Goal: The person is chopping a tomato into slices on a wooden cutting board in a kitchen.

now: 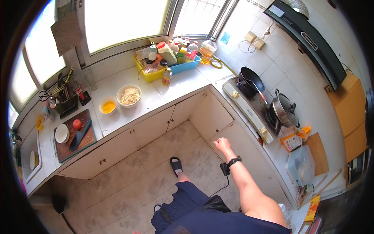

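My right hand [223, 145], with a black watch [234, 161] on its wrist, is held out in front of the white cabinet below the gas stove [251, 109]. Its fingers are curled in and I see nothing in them. Of my left hand, at most a sliver of fingertips shows at the bottom edge. On the stove stand a black wok [252, 78] with a utensil handle sticking out and a lidded steel pot [285, 109]. Along the left counter are a bowl of beaten egg [108, 107] and a white bowl of pale shreds [129, 96].
A cutting board [62, 152] carries a cleaver [79, 137], a tomato [76, 124] and a white bowl [62, 133]. Bottles crowd yellow [152, 76] and blue [184, 68] bins. The sink [36, 169] is far left, the range hood [309, 44] upper right. A plastic container [301, 166] sits right.
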The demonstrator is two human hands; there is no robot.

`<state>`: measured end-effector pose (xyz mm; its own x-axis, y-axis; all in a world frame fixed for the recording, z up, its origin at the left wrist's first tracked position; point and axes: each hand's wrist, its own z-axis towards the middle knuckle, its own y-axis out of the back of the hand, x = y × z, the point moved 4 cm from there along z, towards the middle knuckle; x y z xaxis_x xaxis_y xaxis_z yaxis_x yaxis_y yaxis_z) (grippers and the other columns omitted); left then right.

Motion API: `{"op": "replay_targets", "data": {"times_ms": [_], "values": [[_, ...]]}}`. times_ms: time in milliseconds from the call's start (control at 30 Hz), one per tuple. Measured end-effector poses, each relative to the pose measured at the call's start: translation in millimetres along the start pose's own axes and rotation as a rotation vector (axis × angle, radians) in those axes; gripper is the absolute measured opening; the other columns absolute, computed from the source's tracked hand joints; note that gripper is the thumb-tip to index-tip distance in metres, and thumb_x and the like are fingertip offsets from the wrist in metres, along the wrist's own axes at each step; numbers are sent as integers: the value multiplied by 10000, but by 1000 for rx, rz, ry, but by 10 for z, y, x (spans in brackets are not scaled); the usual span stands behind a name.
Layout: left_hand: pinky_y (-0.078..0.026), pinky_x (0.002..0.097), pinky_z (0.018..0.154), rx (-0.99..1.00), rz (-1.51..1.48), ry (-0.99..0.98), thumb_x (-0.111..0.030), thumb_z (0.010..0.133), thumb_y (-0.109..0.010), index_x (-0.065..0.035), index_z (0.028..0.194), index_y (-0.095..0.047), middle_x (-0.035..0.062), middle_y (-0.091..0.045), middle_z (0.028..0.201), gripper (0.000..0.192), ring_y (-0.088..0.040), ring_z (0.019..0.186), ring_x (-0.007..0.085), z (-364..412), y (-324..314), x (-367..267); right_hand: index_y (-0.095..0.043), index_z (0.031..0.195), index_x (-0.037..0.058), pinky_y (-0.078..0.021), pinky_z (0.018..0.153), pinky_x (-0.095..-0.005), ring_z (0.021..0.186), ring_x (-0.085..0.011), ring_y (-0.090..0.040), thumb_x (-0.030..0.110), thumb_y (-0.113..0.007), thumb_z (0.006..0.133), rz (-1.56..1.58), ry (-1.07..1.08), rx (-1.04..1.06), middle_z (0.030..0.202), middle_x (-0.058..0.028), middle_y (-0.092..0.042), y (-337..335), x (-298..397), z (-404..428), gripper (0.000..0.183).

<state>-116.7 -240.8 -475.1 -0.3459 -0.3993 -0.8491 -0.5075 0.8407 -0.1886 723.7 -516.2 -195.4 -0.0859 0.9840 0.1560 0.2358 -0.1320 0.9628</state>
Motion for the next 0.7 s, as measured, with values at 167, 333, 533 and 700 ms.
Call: {"op": "replay_targets", "data": {"times_ms": [167,333,533,700], "values": [[-334,509,1067,-663,-45,594,-472,967,-384,-54,1444,-323,170,-389,1461,637,-404,1316,348,1169,-494,-784,-730,836,84,-549,772,-397,799,-267,-698,379,-694,799,137,-211,-152,786,-116,-714,300,-414,1804,300],[-348,531,1036,-736,-125,620,-495,928,-454,-57,1426,-350,192,-387,1455,671,-403,1311,361,1932,-1416,-1641,-715,884,42,-546,763,-425,868,-320,-689,425,-675,819,23,-398,-325,848,-169,-706,840,-711,3086,391],[-364,559,1000,-736,-221,692,-523,881,-537,-61,1405,-383,220,-384,1448,714,-403,1305,378,2314,-2230,-2205,-693,949,67,-533,784,-439,926,-345,-670,447,-694,795,-180,-381,-321,977,-158,-696,1059,-940,3814,410],[-378,582,969,-702,-282,701,-546,842,-606,-65,1387,-411,242,-381,1442,752,-402,1299,391,2435,-2414,-2651,-711,799,96,-539,676,-417,794,-303,-690,403,-677,822,-818,-104,-257,839,-105,-708,478,-2031,4530,310]]}}
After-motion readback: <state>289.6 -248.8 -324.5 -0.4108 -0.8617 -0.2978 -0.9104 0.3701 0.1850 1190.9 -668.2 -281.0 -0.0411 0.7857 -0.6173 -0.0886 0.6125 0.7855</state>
